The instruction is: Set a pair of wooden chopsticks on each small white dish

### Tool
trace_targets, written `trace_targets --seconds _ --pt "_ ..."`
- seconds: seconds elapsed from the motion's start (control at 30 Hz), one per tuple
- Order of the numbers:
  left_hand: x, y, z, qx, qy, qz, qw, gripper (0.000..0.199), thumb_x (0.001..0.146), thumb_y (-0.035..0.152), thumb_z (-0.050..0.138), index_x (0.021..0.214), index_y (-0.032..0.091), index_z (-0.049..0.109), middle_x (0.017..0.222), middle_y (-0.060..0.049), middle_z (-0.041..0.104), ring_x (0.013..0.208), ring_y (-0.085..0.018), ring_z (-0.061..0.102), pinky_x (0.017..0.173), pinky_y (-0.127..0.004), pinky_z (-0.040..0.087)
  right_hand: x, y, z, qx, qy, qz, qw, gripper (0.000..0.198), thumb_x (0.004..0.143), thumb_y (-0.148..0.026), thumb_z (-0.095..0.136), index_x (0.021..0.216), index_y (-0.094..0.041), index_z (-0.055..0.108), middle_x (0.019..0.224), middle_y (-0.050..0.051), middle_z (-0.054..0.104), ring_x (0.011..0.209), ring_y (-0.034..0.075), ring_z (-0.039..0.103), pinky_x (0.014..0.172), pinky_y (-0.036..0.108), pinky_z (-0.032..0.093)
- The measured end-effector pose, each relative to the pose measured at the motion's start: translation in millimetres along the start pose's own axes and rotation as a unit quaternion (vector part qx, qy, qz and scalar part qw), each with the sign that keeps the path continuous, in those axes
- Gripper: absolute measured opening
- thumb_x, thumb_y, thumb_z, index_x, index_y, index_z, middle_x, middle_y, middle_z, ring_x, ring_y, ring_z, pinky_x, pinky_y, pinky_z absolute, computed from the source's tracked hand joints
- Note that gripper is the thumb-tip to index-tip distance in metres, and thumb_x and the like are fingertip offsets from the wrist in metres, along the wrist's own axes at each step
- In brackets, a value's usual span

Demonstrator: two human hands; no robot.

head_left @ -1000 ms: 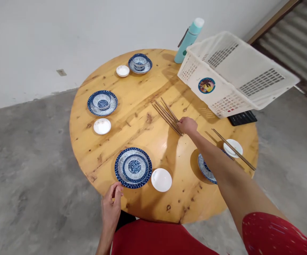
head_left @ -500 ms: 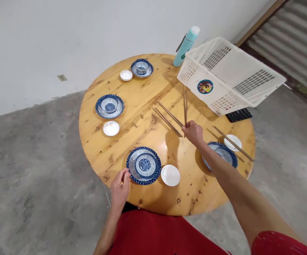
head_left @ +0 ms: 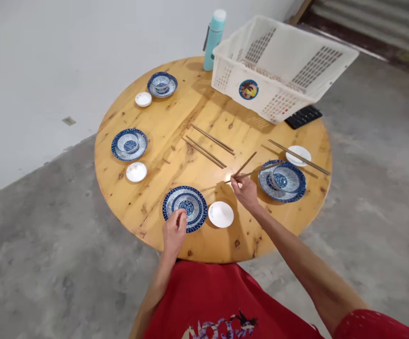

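My right hand (head_left: 246, 193) is closed around a pair of wooden chopsticks (head_left: 247, 161), held above the table right of centre. The two sticks cross at my fingers and spread apart. My left hand (head_left: 174, 230) hovers over the near edge of a blue-patterned plate (head_left: 167, 200), fingers curled together with nothing seen in them. A bowl (head_left: 186, 205) sits in that plate, and a white dish (head_left: 220, 214) stands to its right. Two more pairs of chopsticks, one nearer (head_left: 204, 152) and one farther (head_left: 213, 139), lie mid-table. Another pair (head_left: 299, 157) rests across the right-hand white dish (head_left: 305, 153).
More blue plates with bowls stand at the right (head_left: 264, 184), left (head_left: 115, 147) and back (head_left: 172, 89) of the round wooden table (head_left: 162, 122). White dishes sit beside them. A white plastic basket (head_left: 222, 70), a turquoise bottle (head_left: 213, 42) and a black object (head_left: 303, 117) are at the back.
My right hand has drawn the chopsticks nearer to me, leaving another pair on the table. My left hand has moved from beside the near plate to over its edge. The view has shifted.
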State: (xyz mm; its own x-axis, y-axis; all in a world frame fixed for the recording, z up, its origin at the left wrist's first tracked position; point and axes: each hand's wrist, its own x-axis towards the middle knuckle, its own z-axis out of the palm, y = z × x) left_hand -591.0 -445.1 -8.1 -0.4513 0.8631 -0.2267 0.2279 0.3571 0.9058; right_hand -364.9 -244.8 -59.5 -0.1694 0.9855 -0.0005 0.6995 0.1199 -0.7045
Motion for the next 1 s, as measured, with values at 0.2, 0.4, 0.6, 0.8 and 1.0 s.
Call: trace_targets --seconds 0.2,0.4,0.6,0.8,1.0 --pt "-12.6 13.8 18.8 0.031 -0.021 0.027 0.999 0.028 0.096 0.038 0.047 0.103 0.021 0.067 0.091 -0.005 0.076 0.078 -0.018 0.071 0.075 -0.029 0.055 1.3 14.4 4.9 -0.050 -0.053 -0.013 0.997 0.025 0.094 -0.032 0.045 0.105 -0.017 0.063 0.107 0.014 0.072 0.096 0.025 0.066 0.093 0.037 0.051" --pt "-20.8 23.0 38.6 0.049 -0.024 0.041 0.998 0.026 0.096 0.035 0.048 0.103 0.020 0.068 0.090 -0.006 0.076 0.081 -0.019 0.071 0.077 -0.030 0.053 5.9 0.6 6.9 -0.097 -0.111 -0.048 0.988 0.025 0.097 -0.027 0.041 0.105 -0.016 0.062 0.112 0.015 0.070 0.102 0.025 0.065 0.091 0.034 0.048" --pt "7.2 55.5 72.1 0.032 -0.022 0.023 0.999 0.031 0.093 0.036 0.062 0.118 0.017 0.067 0.092 -0.006 0.073 0.078 -0.018 0.069 0.075 -0.029 0.050 -16.5 -20.7 -20.5 -0.119 -0.166 -0.078 0.976 0.022 0.100 -0.028 0.044 0.108 -0.015 0.061 0.110 0.016 0.071 0.096 0.027 0.068 0.083 0.032 0.047" --pt "10.7 78.2 105.7 0.041 -0.063 0.023 0.997 0.040 0.085 0.039 0.077 0.117 0.017 0.065 0.079 0.000 0.068 0.072 -0.016 0.063 0.071 -0.027 0.042 -87.5 -25.4 -45.1 -0.192 -0.257 -0.097 0.942 0.022 0.102 -0.024 0.043 0.110 -0.014 0.061 0.101 0.017 0.072 0.087 0.027 0.071 0.069 0.030 0.043" --pt "1.1 59.3 126.2 0.041 -0.095 -0.007 0.995 0.029 0.094 0.033 0.059 0.068 0.020 0.053 0.061 0.005 0.052 0.060 -0.011 0.046 0.062 -0.025 0.031 -144.1 -16.7 -43.8 -0.229 -0.274 -0.045 0.933 0.019 0.100 -0.027 0.045 0.100 -0.017 0.061 0.102 0.017 0.072 0.078 0.026 0.069 0.061 0.032 0.035"
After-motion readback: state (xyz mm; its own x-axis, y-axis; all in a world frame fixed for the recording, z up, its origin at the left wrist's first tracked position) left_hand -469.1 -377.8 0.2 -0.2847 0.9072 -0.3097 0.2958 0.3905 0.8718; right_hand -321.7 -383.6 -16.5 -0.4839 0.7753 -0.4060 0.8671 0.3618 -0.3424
